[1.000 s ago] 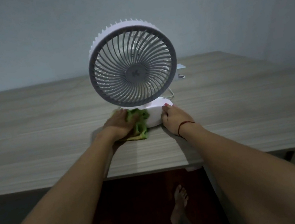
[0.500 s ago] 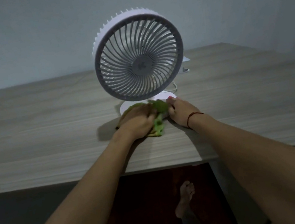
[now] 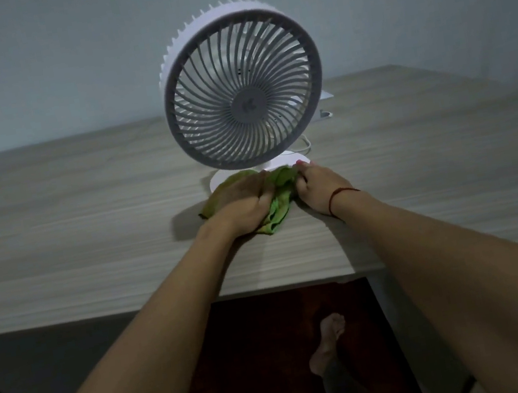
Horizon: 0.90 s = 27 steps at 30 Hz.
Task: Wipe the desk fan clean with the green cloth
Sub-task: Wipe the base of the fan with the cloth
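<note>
From my remote seat the tabletop [image 3: 85, 232] fills most of the view, pale wood grain running side to side, with the desk fan [image 3: 243, 89] standing upright near its middle, grille facing me and tilted slightly back. Compared with a second ago the fan sits further right and higher in my picture; I read that mostly as the head camera shifting, since the fan's round base [image 3: 282, 162] looks planted flat on the tabletop as before.

The real change is at the base. My left hand [image 3: 245, 205] has slid the green cloth [image 3: 279, 193] from the base's left side across its front, so the cloth now drapes over the near half of the base and trails onto the tabletop toward me. That hand is closed around a bunched fold of the cloth, pressing it down. My right hand [image 3: 316, 186] has crept leftward too: a second ago it was apart from the cloth, and now its fingers [image 3: 302, 165] rest on the base's right rim, touching the cloth's edge, apparently steadying the fan. Whether it pinches the cloth I cannot tell.

I judge the base wipe is well under way, its front arc covered. The grille, the ribbed rim and the back look untouched, so most of the cleaning remains.
</note>
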Tool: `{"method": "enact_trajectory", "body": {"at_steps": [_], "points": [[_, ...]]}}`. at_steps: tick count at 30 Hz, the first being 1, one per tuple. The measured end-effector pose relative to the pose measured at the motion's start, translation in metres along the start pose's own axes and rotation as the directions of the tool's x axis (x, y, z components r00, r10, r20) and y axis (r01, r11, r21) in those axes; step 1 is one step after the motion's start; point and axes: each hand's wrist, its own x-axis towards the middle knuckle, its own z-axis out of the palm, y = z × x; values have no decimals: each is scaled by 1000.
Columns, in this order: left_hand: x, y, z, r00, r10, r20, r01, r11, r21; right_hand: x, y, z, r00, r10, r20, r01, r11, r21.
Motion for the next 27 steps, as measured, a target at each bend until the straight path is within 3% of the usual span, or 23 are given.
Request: {"method": "enact_trajectory", "body": {"at_steps": [2,5,7,9,13,15,17,19,24,27], "points": [[8,-15,-1,1000,-13,23,14,1000,-26,-1,1,-1,1000,7,-9,-7,1000,-13],[19,-47,-7,964,-254,78,258,965,-49,-1,-1,1,1000,27,-7,-27,1000,3],[20,-50,-6,932,-359,42,361,932,-41,-1,-1,1,999,35,-5,-35,999,12],[17,-29,-6,938,-342,59,345,937,-54,0,-2,1,999,53,0,-53,998,31],[5,35,3,987,-70,143,93,982,-166,-1,-5,-2,997,83,12,-83,994,66],[2,37,10,997,11,82,5,981,-193,-3,-3,-4,997,75,20,-76,995,64],[9,19,8,998,-9,65,15,996,-87,-2,0,-4,998,54,17,-55,998,43],[24,-4,2,988,-130,88,130,991,-4,-2,2,-2,999,37,0,-37,999,33],[39,-50,-7,913,-364,183,387,915,-111,0,3,0,999,27,-28,-26,999,28],[36,-37,-4,947,-303,105,307,951,-28,0,1,0,997,53,-47,-52,998,35]]}}
